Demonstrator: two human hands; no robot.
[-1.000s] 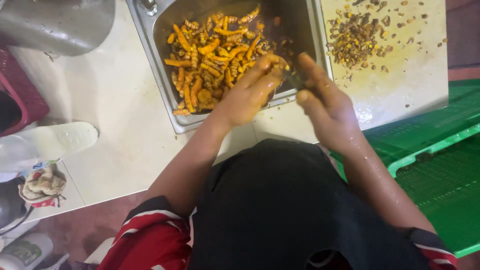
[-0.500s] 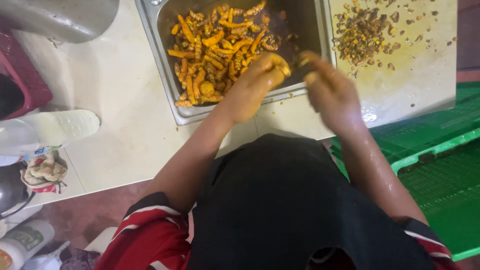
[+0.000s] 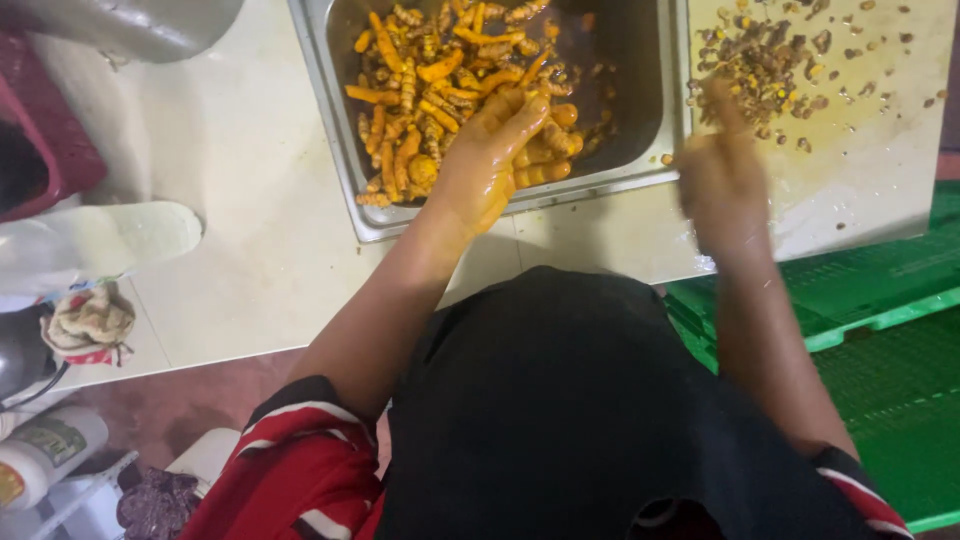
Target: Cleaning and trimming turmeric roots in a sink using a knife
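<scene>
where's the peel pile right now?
Head view, upper right: the peel pile lies on the white board, right of the steel tray, just beyond the right hand.

Tray (image 3: 335, 120): brushed metal, dull sheen. Roots (image 3: 430, 90): knobbly, rough, wet orange. Counter (image 3: 250, 230): smooth, matt cream. Peelings (image 3: 760, 60): dry, flaky brown. Crate (image 3: 880, 300): ribbed green plastic. Apron (image 3: 560, 400): matt black cloth. Left hand (image 3: 485, 160): stained yellow, damp gloss.

— What do we see in our rectangular steel tray (image 3: 335, 120)?

— Orange-yellow turmeric roots (image 3: 440, 75), knobbly and finger-shaped, wet, heaped against its left and near sides.

— And beside it?

— Small brown peel scraps (image 3: 755, 60), scattered loosely on the pale board to the tray's right.
</scene>
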